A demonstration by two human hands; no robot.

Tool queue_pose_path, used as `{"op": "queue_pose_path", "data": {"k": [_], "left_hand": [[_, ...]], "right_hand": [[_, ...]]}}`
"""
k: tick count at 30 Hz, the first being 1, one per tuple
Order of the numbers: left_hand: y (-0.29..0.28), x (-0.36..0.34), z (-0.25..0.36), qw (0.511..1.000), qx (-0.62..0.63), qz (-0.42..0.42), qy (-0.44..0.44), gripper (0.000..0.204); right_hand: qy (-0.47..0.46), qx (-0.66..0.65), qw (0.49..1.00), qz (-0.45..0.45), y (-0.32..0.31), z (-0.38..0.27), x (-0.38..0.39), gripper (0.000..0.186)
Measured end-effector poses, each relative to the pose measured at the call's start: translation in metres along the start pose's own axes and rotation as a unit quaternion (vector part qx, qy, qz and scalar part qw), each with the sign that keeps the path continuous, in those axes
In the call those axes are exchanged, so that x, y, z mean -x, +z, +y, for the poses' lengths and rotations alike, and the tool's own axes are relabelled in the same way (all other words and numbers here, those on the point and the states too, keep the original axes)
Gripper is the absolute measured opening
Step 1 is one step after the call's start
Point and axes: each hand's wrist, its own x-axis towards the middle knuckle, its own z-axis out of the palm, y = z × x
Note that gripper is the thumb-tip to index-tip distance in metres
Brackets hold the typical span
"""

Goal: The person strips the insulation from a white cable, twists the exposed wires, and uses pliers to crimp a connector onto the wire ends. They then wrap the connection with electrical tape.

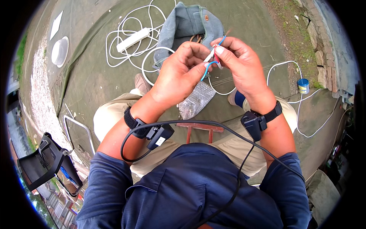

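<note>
My left hand (183, 72) is closed on a white cable (207, 57) with a blue wire (204, 75) curving down past the thumb. My right hand (238, 68) pinches the same cable higher up, where a red wire (216, 57) and another blue wire tip (223, 38) show beside its thumb. Behind both hands a grey-blue fabric bag (175, 26) lies open, with brown tool handles partly visible inside. A crumpled bubble-wrap sheet (194, 101) lies below the hands. Where exactly the wires join is too small to tell.
A white power strip (133, 39) lies among looped cables at upper left. A blue can (303, 86) stands at right, near a stone edge (320, 53). A low wooden stool (200, 128) sits between my legs. A black chair (38, 168) and a metal frame (78, 124) are at left.
</note>
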Motion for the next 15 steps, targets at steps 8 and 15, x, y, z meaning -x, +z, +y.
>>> {"op": "queue_pose_path", "data": {"k": [8,15], "left_hand": [[-0.0026,-0.0051,0.0014,0.994,0.101,0.039,-0.035,0.021],[-0.0042,-0.0053,-0.0002,0.995,0.082,0.028,-0.043,0.021]], "right_hand": [[-0.026,-0.004,0.999,-0.024,-0.0004,0.0044,-0.0008,0.021],[-0.008,0.058,0.997,-0.055,-0.0026,0.0002,-0.0006,0.022]]}}
